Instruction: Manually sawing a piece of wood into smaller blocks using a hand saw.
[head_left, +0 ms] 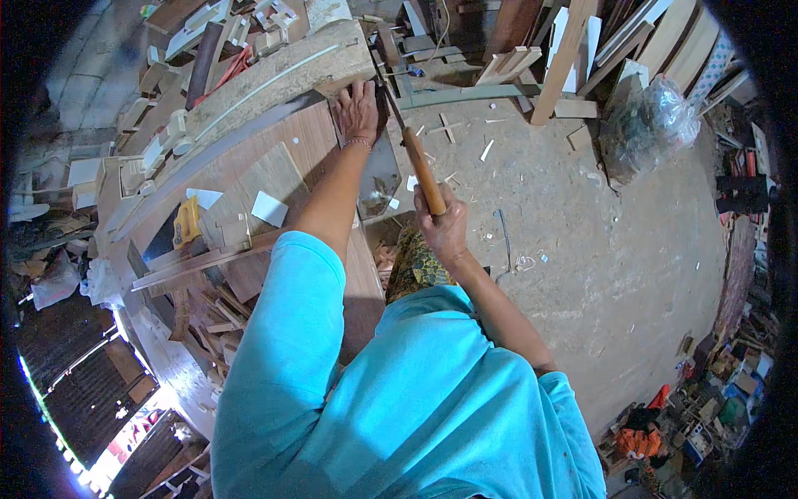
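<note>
Our left hand point(358, 110) lies flat and open on the curved board point(274, 79), steadying it on the worktop point(249, 179). Our right hand point(443, 226) is closed around the wooden handle point(424, 170) of a chisel, its blade angled toward the board's edge.

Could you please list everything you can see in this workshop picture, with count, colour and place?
Curved wooden piece: one, pale tan, across the workbench top, under the left hand.
Workbench: one, brown board surface, left of centre.
Wooden-handled tool: one, orange-brown handle with dark metal shaft, gripped in the right hand, pointing toward the curved piece.
Yellow tool: one, yellow, on the bench at left.
White scraps: two or so, white, flat on the bench.
Offcuts: many, pale wood, heaped along the bench's far left.
Planks: several, light wood, leaning at top right.
Plastic bag: one, clear, on the floor at right.
Concrete floor: grey, strewn with chips.
Left hand: flat on the curved piece.
Right hand: closed around the handle.
</note>
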`<state>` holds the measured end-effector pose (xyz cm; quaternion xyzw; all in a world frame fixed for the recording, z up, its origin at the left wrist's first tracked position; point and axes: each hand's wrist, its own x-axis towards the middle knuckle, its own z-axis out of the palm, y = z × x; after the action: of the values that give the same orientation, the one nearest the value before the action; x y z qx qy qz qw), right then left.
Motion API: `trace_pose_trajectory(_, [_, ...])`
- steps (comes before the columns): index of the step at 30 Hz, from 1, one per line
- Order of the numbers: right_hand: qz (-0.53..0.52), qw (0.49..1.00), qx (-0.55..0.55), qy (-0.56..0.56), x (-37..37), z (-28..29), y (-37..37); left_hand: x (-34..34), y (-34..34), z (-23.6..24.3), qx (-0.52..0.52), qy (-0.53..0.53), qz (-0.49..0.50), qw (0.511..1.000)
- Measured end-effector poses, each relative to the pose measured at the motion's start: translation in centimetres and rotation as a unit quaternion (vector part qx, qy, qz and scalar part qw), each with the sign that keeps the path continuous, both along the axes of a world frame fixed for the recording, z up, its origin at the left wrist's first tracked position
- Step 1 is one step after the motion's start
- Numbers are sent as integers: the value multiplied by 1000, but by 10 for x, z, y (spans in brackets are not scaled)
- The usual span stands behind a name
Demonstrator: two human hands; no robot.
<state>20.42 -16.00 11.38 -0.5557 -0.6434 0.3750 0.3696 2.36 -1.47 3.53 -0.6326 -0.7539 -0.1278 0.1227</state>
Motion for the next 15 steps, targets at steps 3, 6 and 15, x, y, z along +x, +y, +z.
trace_pose_trajectory(3, [-47,995,-74,56,-4,24,14,-4,1,-4,-14,-15,-13,1000])
trace_pose_trajectory(6, [-51,998,-34,15,-4,45,28,-8,3,-11,-37,12,-7,999])
trace_pose_trajectory(15, [15,995,68,-75,-5,27,10,0,1,-8,-2,5,-8,1000])
